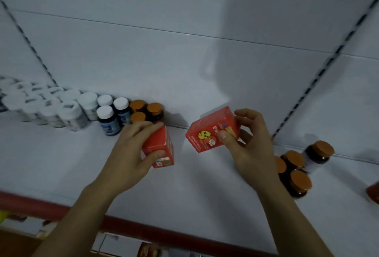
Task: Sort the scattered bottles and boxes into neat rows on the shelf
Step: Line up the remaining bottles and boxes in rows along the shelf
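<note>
Two red boxes are in hand, so box-placing looks underway on the shelf [194, 185]. The left hand [131, 150] grips the left box [162, 146] from above, fingers curled over its top, just in front of the orange-capped bottles [147, 109] at the back. The right hand [252, 146] pinches the right box [211, 131], tilted (apparently lifted clear). Next, both want setting upright, side by side, beside that row.
</note>
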Demonstrator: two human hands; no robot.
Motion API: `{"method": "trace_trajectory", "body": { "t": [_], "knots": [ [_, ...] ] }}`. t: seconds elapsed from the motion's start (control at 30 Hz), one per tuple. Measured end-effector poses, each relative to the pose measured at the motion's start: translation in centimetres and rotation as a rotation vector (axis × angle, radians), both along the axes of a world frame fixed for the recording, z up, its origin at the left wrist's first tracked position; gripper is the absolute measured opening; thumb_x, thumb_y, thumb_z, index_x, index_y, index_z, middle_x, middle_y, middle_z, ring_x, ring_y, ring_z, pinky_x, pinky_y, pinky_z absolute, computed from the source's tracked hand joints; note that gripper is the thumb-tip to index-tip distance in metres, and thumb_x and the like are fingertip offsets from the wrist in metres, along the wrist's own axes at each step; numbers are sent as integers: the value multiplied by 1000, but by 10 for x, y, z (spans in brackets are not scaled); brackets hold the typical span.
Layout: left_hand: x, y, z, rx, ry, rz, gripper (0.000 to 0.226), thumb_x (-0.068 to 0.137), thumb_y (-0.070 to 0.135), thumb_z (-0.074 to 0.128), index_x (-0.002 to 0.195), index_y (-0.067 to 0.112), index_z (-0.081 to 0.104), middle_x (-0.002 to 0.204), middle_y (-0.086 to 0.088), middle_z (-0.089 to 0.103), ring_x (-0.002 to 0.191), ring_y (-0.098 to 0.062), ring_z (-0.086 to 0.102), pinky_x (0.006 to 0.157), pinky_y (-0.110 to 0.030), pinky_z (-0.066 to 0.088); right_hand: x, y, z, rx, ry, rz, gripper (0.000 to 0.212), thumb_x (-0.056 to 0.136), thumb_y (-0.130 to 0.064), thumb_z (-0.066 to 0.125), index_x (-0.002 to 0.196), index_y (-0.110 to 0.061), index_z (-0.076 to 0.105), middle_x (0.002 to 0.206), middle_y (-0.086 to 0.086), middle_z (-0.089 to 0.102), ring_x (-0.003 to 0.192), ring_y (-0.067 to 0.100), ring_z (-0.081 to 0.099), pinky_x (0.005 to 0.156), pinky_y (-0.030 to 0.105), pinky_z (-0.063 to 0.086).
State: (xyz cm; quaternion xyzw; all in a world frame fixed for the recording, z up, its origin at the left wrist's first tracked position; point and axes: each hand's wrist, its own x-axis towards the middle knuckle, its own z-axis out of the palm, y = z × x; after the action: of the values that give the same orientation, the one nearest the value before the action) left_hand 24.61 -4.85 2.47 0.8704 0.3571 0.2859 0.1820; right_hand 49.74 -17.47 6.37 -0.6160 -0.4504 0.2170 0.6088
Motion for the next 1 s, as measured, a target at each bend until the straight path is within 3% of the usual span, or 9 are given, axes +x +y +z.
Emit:
{"method": "trace_trajectory", "body": {
  "t": [0.13, 0.3, 0.4, 0.5, 0.63, 0.73, 0.8, 0.93, 1.0],
  "knots": [
    [-24, 15, -17, -27, 29, -25, 67, 86, 36, 78, 147, 31, 49, 137, 16, 44, 127, -10, 40, 105, -28, 34, -19, 55, -11, -91, -126, 54, 53, 84, -6, 82, 109, -42, 51, 113, -31, 57, 107, -4, 60, 75, 11, 54],
    [-32, 20, -26, -163, -67, -112, 67, 90, 41, 70, 151, 42, 41, 143, 21, 38, 132, -2, 41, 103, -13, 37, -34, 113, -24, -111, -432, 133, 44, 82, -5, 82, 117, -24, 61, 117, -25, 56, 106, -10, 55, 83, 7, 44],
    [-33, 17, -36, -223, -139, -157, 75, 92, 28, 74, 151, 52, 34, 145, 19, 32, 135, 1, 37, 102, -6, 39, -41, 128, -37, -113, -446, 116, 45, 81, 0, 81, 115, -23, 64, 120, -12, 57, 103, 2, 57, 79, 7, 46],
    [-34, 15, -42, -275, -192, -172, 82, 92, 24, 74, 150, 59, 28, 145, 19, 33, 135, 1, 39, 104, -13, 44, -46, 133, -49, -101, -491, 71, 45, 81, 5, 78, 116, -21, 66, 122, -7, 55, 105, 6, 56, 80, 2, 45],
    [-34, 13, -47, -401, -233, -200, 88, 92, 27, 74, 156, 53, 20, 150, 16, 42, 136, -2, 47, 106, -18, 46, -54, 132, -54, -84, -476, -4, 42, 86, 8, 70, 120, -17, 67, 131, -1, 45, 111, 10, 54, 91, 11, 50],
    [-34, 12, -49, -473, -230, -210, 102, 92, 28, 74, 159, 50, 1, 149, 27, 43, 133, 5, 50, 106, -15, 44, -64, 123, -52, -78, -474, -36, 41, 93, -4, 69, 132, -14, 60, 138, 6, 40, 119, 18, 52, 98, 30, 54],
    [-33, 13, -51, -498, -238, -198, 102, 92, 29, 73, 161, 46, -1, 148, 25, 47, 131, 3, 53, 106, -19, 47, -68, 108, -51, 4, -505, -54, 41, 97, -22, 66, 137, -16, 55, 139, 2, 43, 125, 17, 50, 99, 28, 49],
    [-28, 16, -53, -498, -262, -182, 90, 96, 13, 71, 162, 41, 16, 145, 15, 54, 126, -1, 58, 104, -29, 53, -77, 73, -48, -10, -431, 266, 50, 95, -51, 61, 140, -35, 47, 138, -18, 48, 125, 16, 54, 88, 22, 50],
    [-24, 18, -54, -493, -288, -202, 83, 95, 6, 70, 158, 40, 28, 141, 19, 57, 124, 0, 59, 101, -26, 54, -77, 67, -49, -80, -543, 337, 54, 88, -42, 76, 136, -32, 51, 138, -14, 49, 123, 11, 53, 86, 23, 53]
  ]
}}
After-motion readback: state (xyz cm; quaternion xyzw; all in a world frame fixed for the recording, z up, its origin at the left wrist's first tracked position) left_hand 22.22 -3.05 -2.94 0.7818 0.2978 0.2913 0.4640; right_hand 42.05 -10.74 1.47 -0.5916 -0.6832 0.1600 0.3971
